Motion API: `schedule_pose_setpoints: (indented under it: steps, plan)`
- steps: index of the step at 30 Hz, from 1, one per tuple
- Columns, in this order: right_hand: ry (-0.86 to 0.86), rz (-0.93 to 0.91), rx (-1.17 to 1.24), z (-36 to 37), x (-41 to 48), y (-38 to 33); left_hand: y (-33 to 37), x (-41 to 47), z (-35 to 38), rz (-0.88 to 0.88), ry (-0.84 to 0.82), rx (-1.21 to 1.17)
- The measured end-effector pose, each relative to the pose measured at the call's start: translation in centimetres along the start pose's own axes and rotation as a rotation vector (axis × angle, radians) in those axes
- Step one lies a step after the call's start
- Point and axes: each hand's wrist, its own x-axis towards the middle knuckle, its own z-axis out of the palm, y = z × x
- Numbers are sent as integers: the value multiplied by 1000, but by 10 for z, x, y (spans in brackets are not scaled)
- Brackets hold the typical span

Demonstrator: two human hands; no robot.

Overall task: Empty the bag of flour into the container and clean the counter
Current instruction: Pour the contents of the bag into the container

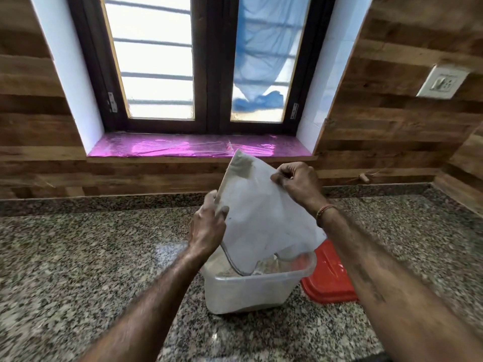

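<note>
Bag (pixel 261 218) inverted, mouth inside container (pixel 248 291); left hand (pixel 209 226) grips its side edge, right hand (pixel 298 181) pinches upper corner; advise gentle shaking, mouth held below rim.

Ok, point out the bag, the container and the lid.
bag (pixel 261 218), head view, middle of its white side.
container (pixel 243 293), head view, front wall.
lid (pixel 326 280), head view, red top face.

No readable text, label, brand or number on the white bag (pixel 261 218) or clear container (pixel 248 293).
</note>
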Motion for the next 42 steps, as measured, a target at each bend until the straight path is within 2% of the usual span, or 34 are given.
schedule_pose_setpoints:
  steps: [3, 6, 9, 13, 18, 20, 23, 25, 29, 31, 36, 39, 42]
  plan:
    - [-24, -51, -86, 8, -6, -11, 21, 11, -2, 54, 93, -166]
    - [-15, -65, -153, 9, -13, -16, 23, 28, -11, -9, 198, -293]
    - [20, -79, -165, 10, -16, -21, 21, 29, -13, -3, 166, -319]
    - [-2, -97, -41, 19, -17, -33, 21, 24, -6, 11, 25, -341]
    - [47, -140, -34, 28, -18, -32, 30, 29, -7, 73, 125, -207]
    - [1, -160, 39, 31, -19, -32, 34, 33, -6, 62, 132, -147]
    - [-135, -159, 165, 35, -21, -31, 38, 35, -3, -68, 90, -121]
    - [-121, -138, 135, 37, -22, -29, 39, 32, 0, -84, 69, -155]
    - [104, -53, -70, 36, -16, -26, 37, 27, 3, -15, -18, -310]
    - [150, -40, -95, 36, -14, -27, 38, 26, 3, 19, -13, -353]
    - [17, -127, 35, 43, -16, -31, 48, 24, -1, 148, 78, -314]
    - [-29, -178, 117, 40, -16, -28, 42, 34, -11, 14, 165, -415]
    - [-45, -217, 158, 38, -13, -25, 41, 41, -21, -46, 106, -487]
